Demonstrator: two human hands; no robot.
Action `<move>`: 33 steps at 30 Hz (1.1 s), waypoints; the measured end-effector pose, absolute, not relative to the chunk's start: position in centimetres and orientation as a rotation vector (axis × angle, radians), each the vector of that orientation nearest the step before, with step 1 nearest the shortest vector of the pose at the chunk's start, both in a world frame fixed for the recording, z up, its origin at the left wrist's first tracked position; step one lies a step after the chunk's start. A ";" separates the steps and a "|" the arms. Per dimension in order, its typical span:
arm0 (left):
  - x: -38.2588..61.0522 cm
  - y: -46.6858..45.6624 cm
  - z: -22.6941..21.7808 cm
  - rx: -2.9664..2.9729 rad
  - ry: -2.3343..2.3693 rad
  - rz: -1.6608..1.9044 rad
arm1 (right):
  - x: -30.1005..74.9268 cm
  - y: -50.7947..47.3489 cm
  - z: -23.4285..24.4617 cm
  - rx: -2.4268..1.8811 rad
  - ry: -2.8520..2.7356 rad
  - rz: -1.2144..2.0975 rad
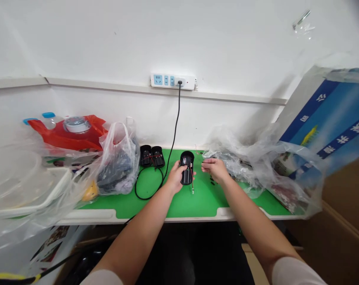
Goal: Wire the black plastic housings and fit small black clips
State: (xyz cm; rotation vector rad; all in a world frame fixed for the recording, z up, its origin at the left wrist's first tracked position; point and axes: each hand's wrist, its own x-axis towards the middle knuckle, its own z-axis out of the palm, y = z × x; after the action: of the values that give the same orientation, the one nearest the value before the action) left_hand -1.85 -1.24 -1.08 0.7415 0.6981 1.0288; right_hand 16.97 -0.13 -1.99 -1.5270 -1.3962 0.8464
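Note:
My left hand (pixel 175 177) grips a black plastic housing (pixel 186 177) by its left side, thumb on the face and fingertips showing at the right edge. The housing is open toward me, with rounded ends. A thin red wire runs down it to a small white connector (pixel 193 192). To its right, my right hand (pixel 215 169) is closed in a pinch, apart from the housing. Something tiny and dark shows at its fingertips, too small to name. Several small black pieces (pixel 212 181) lie on the green mat beneath that hand.
Two similar black housings (pixel 157 157) sit at the back left beside a looped black cable (pixel 135 190), on the green mat (pixel 167 208). Clear plastic bags (pixel 256 158) crowd the right, near a blue printed box (pixel 336 114). A filled bag (pixel 117 166) and red bag (pixel 93 132) stand left.

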 end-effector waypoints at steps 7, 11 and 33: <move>-1.6 -1.9 -0.8 0.771 0.628 1.016 | 14.1 -3.3 -2.8 -0.782 -0.598 1.650; -1.4 -1.9 -0.9 0.831 0.703 1.066 | 13.6 -3.5 -2.6 -0.753 -0.590 1.663; -1.4 -1.8 -1.5 1.011 0.823 1.132 | 13.8 -4.0 -2.2 -0.721 -0.723 1.661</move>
State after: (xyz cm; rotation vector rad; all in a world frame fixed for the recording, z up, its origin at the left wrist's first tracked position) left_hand -1.42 -1.80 -1.45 1.0110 0.8233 1.1320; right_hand 13.79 -4.02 -2.16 -0.7212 -0.7232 1.6605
